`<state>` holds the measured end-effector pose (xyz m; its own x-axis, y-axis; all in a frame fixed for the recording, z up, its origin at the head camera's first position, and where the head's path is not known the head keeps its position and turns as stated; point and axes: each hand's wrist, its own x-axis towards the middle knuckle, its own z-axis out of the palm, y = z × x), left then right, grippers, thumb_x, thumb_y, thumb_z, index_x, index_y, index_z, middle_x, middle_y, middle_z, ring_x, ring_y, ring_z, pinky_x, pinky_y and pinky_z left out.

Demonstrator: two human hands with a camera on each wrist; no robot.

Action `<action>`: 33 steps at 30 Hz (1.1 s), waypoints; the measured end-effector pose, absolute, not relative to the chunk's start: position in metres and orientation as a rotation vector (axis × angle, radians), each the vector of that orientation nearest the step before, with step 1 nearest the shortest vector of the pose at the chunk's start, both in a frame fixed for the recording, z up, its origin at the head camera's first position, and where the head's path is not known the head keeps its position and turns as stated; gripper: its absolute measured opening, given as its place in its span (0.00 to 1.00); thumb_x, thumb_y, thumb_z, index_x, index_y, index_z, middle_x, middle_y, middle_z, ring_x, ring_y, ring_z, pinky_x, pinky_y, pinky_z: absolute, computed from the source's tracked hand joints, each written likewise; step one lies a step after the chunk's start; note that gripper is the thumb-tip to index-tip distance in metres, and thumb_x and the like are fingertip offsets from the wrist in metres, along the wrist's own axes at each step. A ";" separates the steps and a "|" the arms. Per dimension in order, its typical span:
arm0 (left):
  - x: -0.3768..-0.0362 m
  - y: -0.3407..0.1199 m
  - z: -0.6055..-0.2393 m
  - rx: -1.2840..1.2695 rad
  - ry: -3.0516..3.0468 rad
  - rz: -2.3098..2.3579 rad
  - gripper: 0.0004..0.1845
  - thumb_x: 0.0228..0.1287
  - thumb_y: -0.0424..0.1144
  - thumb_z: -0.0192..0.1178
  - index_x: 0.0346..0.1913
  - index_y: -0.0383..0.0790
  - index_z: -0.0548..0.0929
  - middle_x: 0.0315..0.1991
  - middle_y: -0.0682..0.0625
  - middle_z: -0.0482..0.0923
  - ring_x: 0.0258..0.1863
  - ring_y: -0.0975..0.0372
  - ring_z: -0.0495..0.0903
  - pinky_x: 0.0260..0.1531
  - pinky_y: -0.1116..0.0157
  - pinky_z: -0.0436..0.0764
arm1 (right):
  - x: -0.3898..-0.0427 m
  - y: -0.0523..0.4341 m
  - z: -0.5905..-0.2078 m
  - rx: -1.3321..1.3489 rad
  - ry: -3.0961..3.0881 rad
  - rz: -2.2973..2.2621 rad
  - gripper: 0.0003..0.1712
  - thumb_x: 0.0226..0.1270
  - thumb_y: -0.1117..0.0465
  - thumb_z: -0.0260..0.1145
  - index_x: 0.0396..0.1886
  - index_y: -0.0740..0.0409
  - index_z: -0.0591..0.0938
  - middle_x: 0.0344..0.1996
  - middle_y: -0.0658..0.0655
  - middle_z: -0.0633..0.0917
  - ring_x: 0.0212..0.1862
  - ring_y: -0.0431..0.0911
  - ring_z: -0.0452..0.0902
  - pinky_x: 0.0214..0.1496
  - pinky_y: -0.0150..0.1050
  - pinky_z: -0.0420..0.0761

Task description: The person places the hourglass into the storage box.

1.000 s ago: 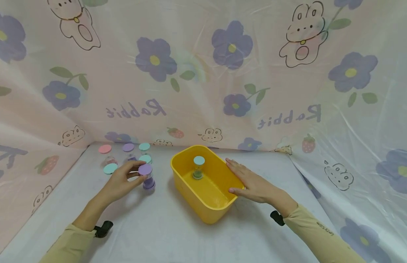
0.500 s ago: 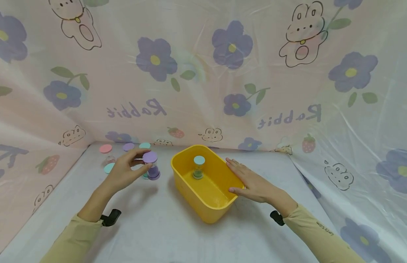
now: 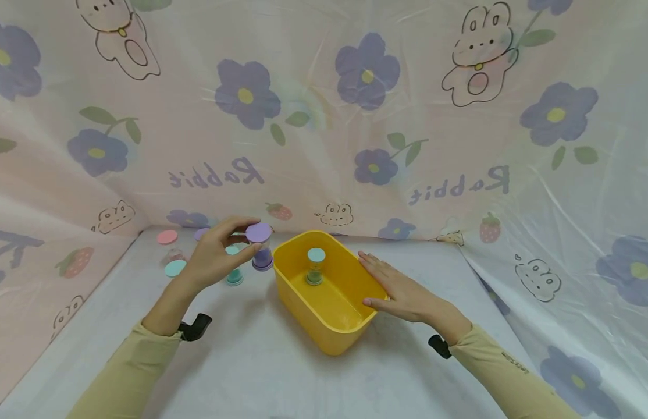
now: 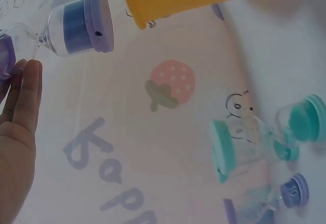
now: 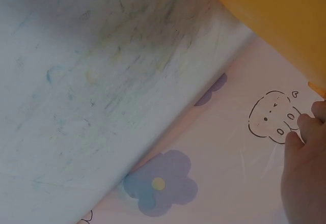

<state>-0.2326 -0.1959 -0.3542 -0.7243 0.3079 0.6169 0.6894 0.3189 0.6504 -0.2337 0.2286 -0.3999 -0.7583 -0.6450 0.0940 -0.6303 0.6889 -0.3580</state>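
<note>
My left hand (image 3: pixel 216 250) pinches a purple-capped hourglass (image 3: pixel 262 258) between thumb and fingers. It is held raised and nearly upright at the left rim of a yellow plastic bin (image 3: pixel 308 314). The left wrist view shows this hourglass's purple cap and bluish-purple sand (image 4: pixel 76 25) beyond the fingertips. Inside the bin stands an hourglass with a light teal cap and green sand (image 3: pixel 315 273). My right hand (image 3: pixel 408 299) rests on the bin's right rim, fingers straight along it and thumb over the inner side. Only part of this hand (image 5: pixel 308 168) shows in the right wrist view.
Left of the bin stand more hourglasses: a teal one (image 3: pixel 234 277) partly behind my left hand, a pink one (image 3: pixel 169 247), and a teal-capped one (image 3: pixel 175 268). A purple cap (image 3: pixel 200 233) peeks out behind the hand. A printed curtain (image 3: pixel 313 116) hangs behind the white table (image 3: pixel 250 372).
My left hand has lifted the purple hourglass off the table and carried it right and up to the bin's left rim. The right hand and the bin have stayed in place.
</note>
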 end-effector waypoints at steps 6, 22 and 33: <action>-0.240 -0.176 -0.344 -1.017 -2.144 -1.415 0.27 0.60 0.21 0.72 0.63 0.32 0.80 0.55 0.43 0.81 0.51 0.63 0.82 0.55 0.72 0.83 | -0.232 0.229 -0.399 -1.051 2.850 -0.572 0.51 0.75 0.44 0.65 0.86 0.51 0.49 0.85 0.50 0.48 0.83 0.56 0.46 0.81 0.64 0.52; -0.259 -0.123 -0.342 -1.133 -2.330 -1.368 0.25 0.62 0.32 0.76 0.61 0.35 0.82 0.53 0.48 0.83 0.53 0.56 0.84 0.55 0.64 0.85 | -0.233 0.230 -0.398 -1.071 2.852 -0.570 0.51 0.75 0.43 0.64 0.86 0.51 0.49 0.85 0.50 0.48 0.83 0.56 0.47 0.81 0.63 0.53; -0.279 -0.094 -0.355 -1.328 -2.478 -1.225 0.24 0.61 0.33 0.75 0.60 0.37 0.82 0.55 0.46 0.80 0.52 0.57 0.84 0.52 0.66 0.87 | -0.235 0.229 -0.398 -1.056 2.848 -0.556 0.51 0.76 0.40 0.62 0.87 0.49 0.48 0.85 0.49 0.48 0.84 0.54 0.46 0.82 0.61 0.52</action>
